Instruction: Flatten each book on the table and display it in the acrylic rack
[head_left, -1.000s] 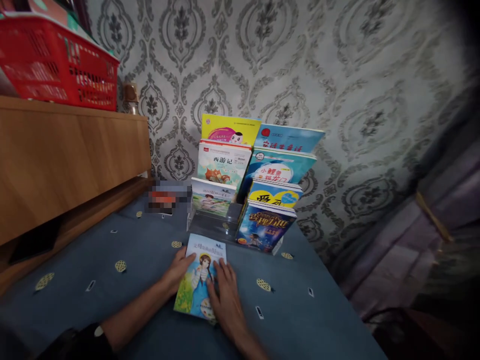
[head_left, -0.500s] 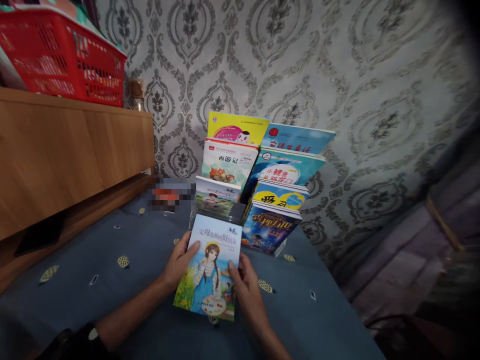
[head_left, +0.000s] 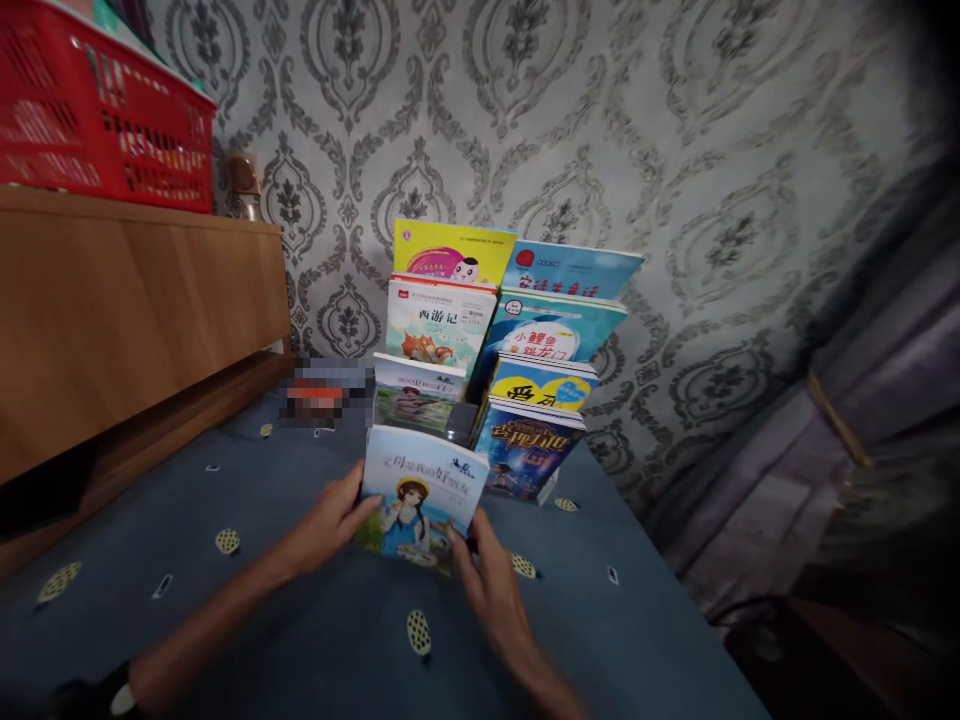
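Observation:
A thin paperback book (head_left: pixel 412 510) with a girl in a yellow hat on its cover is held between my hands, tilted upright with its front toward me. My left hand (head_left: pixel 341 515) closes on its left edge, thumb on the cover. On the right edge my right hand (head_left: pixel 484 570) grips it, fingers mostly behind. Just beyond stands a tiered book rack with a dark part (head_left: pixel 461 422) showing. It bears a book with a green landscape cover (head_left: pixel 418 393), a white book (head_left: pixel 439 320), a yellow book (head_left: pixel 454 250) and, at right, a dark blue book (head_left: pixel 531 450) among several blue ones.
The rack stands on a blue cloth (head_left: pixel 300 640) patterned with pineapples. At left is a wooden cabinet (head_left: pixel 142 300) carrying a red plastic basket (head_left: pixel 150 130). A blurred-out item (head_left: pixel 319 392) lies left of the rack. A tied curtain (head_left: pixel 810 480) hangs at right before patterned wallpaper.
The held book has tipped more upright, its lower edge rising and its top nearing the rack's front. Both hands stay on its edges. The whole view has shifted slightly.

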